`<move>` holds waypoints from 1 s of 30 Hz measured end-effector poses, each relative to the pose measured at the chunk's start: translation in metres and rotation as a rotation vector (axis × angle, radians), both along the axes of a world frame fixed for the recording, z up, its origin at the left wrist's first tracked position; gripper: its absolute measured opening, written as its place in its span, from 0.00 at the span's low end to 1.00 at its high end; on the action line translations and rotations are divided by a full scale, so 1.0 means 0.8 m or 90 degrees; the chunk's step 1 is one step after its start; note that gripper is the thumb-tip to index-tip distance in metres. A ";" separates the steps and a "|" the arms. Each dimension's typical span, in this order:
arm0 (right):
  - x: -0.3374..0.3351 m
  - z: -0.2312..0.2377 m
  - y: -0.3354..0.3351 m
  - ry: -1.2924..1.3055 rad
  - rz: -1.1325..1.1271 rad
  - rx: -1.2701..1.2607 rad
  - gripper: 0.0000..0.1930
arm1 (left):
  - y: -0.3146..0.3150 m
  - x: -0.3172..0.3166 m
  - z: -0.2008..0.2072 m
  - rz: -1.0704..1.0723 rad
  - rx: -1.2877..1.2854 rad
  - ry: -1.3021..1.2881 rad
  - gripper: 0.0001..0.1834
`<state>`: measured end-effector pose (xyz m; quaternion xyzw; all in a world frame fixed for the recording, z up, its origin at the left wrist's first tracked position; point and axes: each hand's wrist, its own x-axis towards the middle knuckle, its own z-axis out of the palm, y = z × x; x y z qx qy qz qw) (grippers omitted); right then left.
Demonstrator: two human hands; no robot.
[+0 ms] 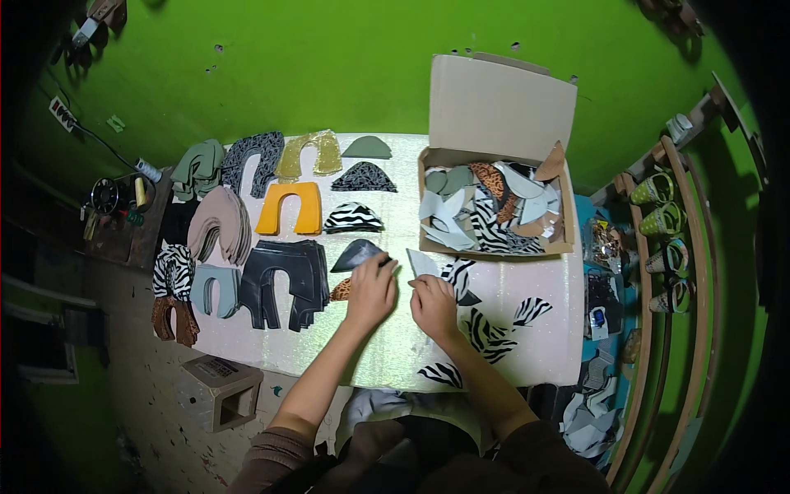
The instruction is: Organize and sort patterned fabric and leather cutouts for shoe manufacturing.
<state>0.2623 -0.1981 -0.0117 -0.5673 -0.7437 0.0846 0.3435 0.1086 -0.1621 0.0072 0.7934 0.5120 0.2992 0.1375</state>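
Observation:
My left hand (pixel 373 290) is closed in a pinch at the right end of a black half-moon piece (pixel 355 253), which lies on the table. Part of that edge is hidden by the fingers. Below it, a leopard-print piece (pixel 340 291) shows partly behind the same hand. My right hand (pixel 433 305) pinches the lower end of a light grey pointed piece (pixel 422 262). Close beside it lie zebra-print pieces (pixel 459 274) and a dark scrap (pixel 469 298). Above the left hand, zebra-print (pixel 354 216), dark patterned (pixel 364 177) and green (pixel 368 148) half-moons form a column.
Stacked U-shaped pieces in black (pixel 306 263), orange (pixel 290 207), gold (pixel 290 156) and pink (pixel 216 222) cover the table's left side. An open cardboard box (pixel 495 249) full of scraps stands at the back right. More zebra scraps (pixel 487 333) lie front right. Sandals (pixel 661 220) hang on a rack.

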 end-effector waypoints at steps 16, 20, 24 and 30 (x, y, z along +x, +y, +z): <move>0.098 -0.032 -0.018 0.135 -0.189 -0.246 0.27 | -0.057 0.110 -0.024 -0.133 -0.240 -0.004 0.23; 0.111 -0.021 -0.017 0.282 -0.145 -0.269 0.21 | -0.070 0.115 -0.011 -0.079 -0.355 -0.102 0.27; 0.122 -0.018 -0.019 0.429 -0.040 -0.255 0.17 | -0.076 0.117 -0.001 -0.007 -0.418 -0.201 0.32; 0.116 0.038 -0.015 0.314 0.128 -0.411 0.15 | -0.059 0.081 0.013 0.028 -0.199 -0.188 0.24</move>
